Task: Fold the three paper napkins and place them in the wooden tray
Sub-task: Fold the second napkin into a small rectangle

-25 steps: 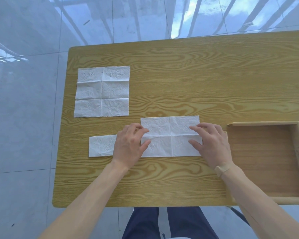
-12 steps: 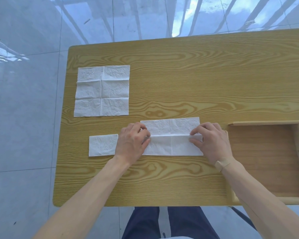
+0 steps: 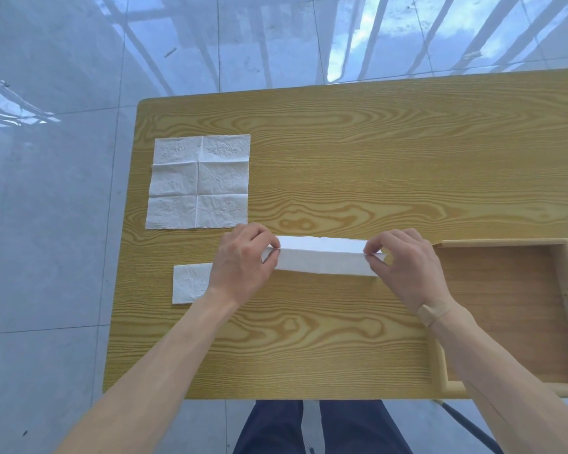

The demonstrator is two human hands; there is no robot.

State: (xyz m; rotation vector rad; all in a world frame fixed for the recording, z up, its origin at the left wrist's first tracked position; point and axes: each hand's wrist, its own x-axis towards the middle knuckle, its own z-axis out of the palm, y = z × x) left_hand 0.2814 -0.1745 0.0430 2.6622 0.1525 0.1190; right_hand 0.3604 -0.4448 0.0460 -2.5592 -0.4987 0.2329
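Observation:
A white paper napkin (image 3: 323,258) lies across the middle of the wooden table (image 3: 341,158), its near long edge lifted and turned over toward the far edge. My left hand (image 3: 240,263) pinches its left end and my right hand (image 3: 404,267) pinches its right end. A second napkin (image 3: 191,283), folded into a narrow strip, lies flat to the left, partly under my left wrist. The third napkin (image 3: 199,181) lies unfolded and flat at the far left. The wooden tray (image 3: 502,245) stands at the right, nothing inside it.
The table's left and near edges drop to a glossy grey tiled floor (image 3: 46,224). My knees in dark trousers (image 3: 309,427) show below the near edge. A plaster sits on my right wrist.
Both hands went from pressing flat on the middle napkin to pinching its ends. The near half has been raised and folded over toward the far edge, so the napkin looks narrower.

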